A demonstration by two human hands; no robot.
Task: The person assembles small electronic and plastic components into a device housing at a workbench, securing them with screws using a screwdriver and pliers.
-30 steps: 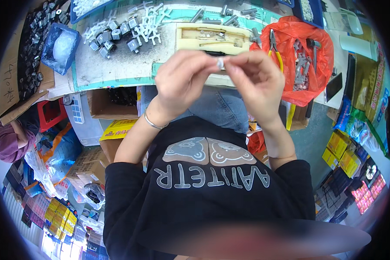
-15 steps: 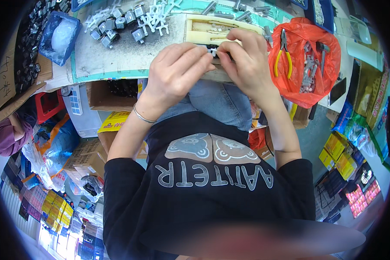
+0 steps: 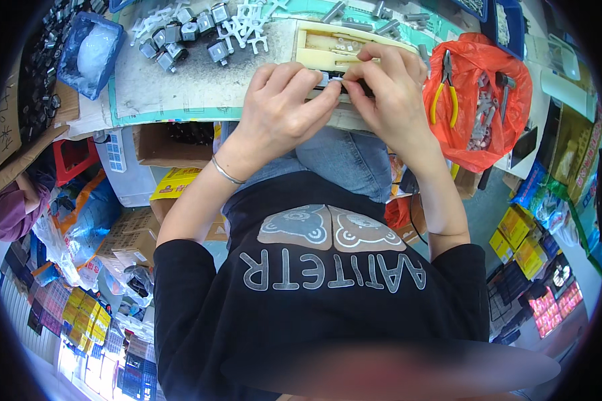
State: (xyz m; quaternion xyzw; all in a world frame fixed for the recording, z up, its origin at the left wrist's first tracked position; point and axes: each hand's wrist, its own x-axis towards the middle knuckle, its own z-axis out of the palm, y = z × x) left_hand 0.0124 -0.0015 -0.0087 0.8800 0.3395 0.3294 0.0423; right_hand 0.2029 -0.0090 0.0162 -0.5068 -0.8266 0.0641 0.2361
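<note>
My left hand [image 3: 279, 110] is closed, with thumb and forefinger pinching a small silver-and-black part [image 3: 325, 79] at the table's front edge. My right hand [image 3: 396, 100] meets it from the other side. Its thumb and forefinger are pressed together on a small whitish piece [image 3: 337, 79] at that part's end. How the two pieces fit is too small to make out. Just beyond my fingers lies a cream tray [image 3: 302, 41] with compartments, some holding tiny pale pieces; my right fingers hide its near right corner.
Silver blocks [image 3: 188, 30] and pale forked pieces [image 3: 256, 41] are heaped at the back left. Grey cylinders [image 3: 386, 27] lie behind the tray. Yellow-handled pliers [image 3: 447, 75] rest on a red bag [image 3: 473, 57] of metal parts at right. A blue basket [image 3: 70, 73] stands far left.
Both hands have shifted slightly right in the picture, along with the table's contents. My left thumb now reaches closer to the right fingertips, and the small part shows more between them.
</note>
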